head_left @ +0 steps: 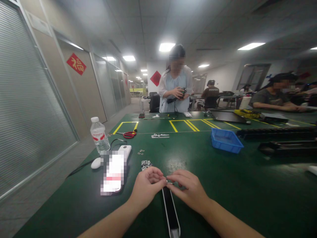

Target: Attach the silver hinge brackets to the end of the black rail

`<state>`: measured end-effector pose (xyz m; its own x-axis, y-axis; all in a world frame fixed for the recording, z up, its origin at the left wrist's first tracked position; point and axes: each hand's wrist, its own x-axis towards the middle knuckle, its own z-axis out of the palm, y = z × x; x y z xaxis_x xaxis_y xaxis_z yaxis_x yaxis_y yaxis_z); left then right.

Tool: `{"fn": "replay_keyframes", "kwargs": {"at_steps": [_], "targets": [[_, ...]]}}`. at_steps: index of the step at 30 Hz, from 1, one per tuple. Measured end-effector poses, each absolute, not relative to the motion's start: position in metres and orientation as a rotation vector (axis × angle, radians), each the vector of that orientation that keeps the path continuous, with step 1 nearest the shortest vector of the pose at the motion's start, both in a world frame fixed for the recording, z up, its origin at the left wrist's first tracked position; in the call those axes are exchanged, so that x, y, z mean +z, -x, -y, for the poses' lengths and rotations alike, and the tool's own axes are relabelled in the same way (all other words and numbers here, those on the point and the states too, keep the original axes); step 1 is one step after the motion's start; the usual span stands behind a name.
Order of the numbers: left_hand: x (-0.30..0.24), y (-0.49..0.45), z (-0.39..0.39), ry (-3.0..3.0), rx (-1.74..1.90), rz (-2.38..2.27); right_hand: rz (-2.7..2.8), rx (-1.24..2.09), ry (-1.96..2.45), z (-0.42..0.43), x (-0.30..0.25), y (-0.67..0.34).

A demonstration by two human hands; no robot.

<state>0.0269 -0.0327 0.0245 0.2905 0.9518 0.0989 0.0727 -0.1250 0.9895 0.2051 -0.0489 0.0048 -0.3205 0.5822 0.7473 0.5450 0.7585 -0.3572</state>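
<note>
My left hand (148, 185) and my right hand (189, 187) meet over the far end of a long black rail (170, 211) that lies on the green table (223, 185) and runs toward me. Both hands pinch a small metal part (169, 181) between their fingertips, right at the rail's end. Just beyond my left hand lie small metal brackets (146, 163), and a few tiny washers (141, 152) sit a little farther out.
A phone (114, 173), a white mouse (95, 162) and a water bottle (99, 135) stand to the left. Red scissors (129, 134) and a blue bin (226, 140) lie farther back, black trays (277, 133) at right. A person (176, 89) stands across the table; others sit at right.
</note>
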Motion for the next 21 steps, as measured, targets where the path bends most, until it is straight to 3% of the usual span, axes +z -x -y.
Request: {"fn": "replay_keyframes", "kwargs": {"at_steps": [21], "targets": [[0.0254,-0.0303,0.0389,-1.296,0.989,-1.036,2.067,-0.314,0.848,0.0558,0.0118,-0.2006]]}}
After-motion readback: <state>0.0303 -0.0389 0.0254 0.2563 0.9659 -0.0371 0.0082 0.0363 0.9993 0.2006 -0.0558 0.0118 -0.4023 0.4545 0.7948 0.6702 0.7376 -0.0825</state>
